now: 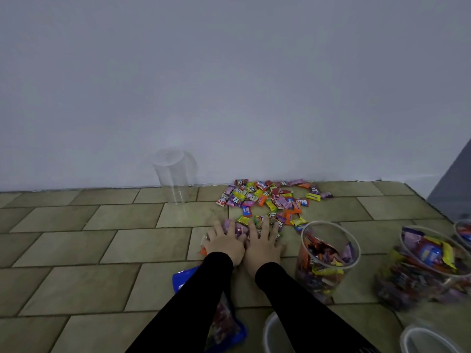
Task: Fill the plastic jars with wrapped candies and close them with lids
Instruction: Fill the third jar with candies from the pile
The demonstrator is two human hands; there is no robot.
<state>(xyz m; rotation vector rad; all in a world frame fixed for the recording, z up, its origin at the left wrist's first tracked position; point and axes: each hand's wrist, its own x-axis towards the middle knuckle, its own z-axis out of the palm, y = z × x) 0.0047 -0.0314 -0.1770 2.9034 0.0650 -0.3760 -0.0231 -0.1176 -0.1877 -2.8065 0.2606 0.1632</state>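
Observation:
A pile of wrapped candies (pixel 275 197) in many colours lies on the tiled floor near the wall. My left hand (pixel 224 244) and my right hand (pixel 265 247) lie palm down side by side on the pile's near edge. They press on some purple candies (pixel 240 229), fingers spread. A clear plastic jar (pixel 328 261), partly filled and without a lid, stands just right of my right hand. Further right, a fuller jar (pixel 428 266) also stands without a lid. An empty clear jar (pixel 175 179) stands by the wall at the left.
A blue candy bag (pixel 226 324) lies under my left forearm. Two pale lids (pixel 271 332) (pixel 423 338) lie at the bottom edge. Another candy-filled jar (pixel 463 233) is cut off at the right edge. The white wall (pixel 229 85) bounds the floor behind.

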